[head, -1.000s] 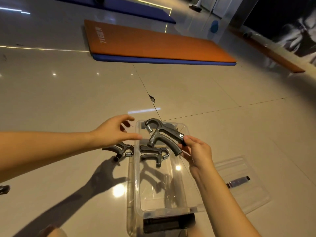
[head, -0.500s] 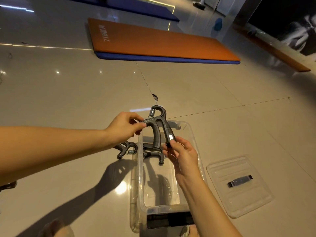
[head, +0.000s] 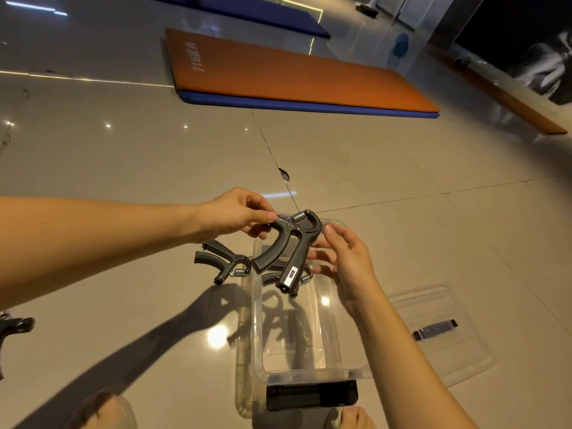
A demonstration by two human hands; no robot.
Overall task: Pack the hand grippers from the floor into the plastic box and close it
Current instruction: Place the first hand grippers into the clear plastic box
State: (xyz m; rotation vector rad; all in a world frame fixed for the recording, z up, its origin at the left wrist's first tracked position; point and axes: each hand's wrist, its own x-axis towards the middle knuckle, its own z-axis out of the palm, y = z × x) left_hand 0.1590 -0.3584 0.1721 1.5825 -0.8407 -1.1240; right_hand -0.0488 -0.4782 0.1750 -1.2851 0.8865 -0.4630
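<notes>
A clear plastic box (head: 346,345) stands open on the tiled floor in front of me. Above its far end hangs a dark grey hand gripper (head: 286,243), spring end up, handles pointing down. My left hand (head: 236,216) pinches it at the top by the spring. My right hand (head: 343,261) is beside its right side with fingers spread; whether they touch it I cannot tell. A second hand gripper (head: 301,278) lies inside the box, partly hidden. A third hand gripper (head: 221,263) lies on the floor just left of the box.
The clear lid (head: 448,360) with a dark latch lies on the floor right of the box. Another dark hand gripper (head: 14,328) shows at the left edge. A black clasp (head: 311,394) sits at the box's near end. An orange mat (head: 288,75) lies far back.
The gripper passed from my right hand to my left hand, which now pinches its top. It turned handles-down over the box. My right hand let go and opened beside it.
</notes>
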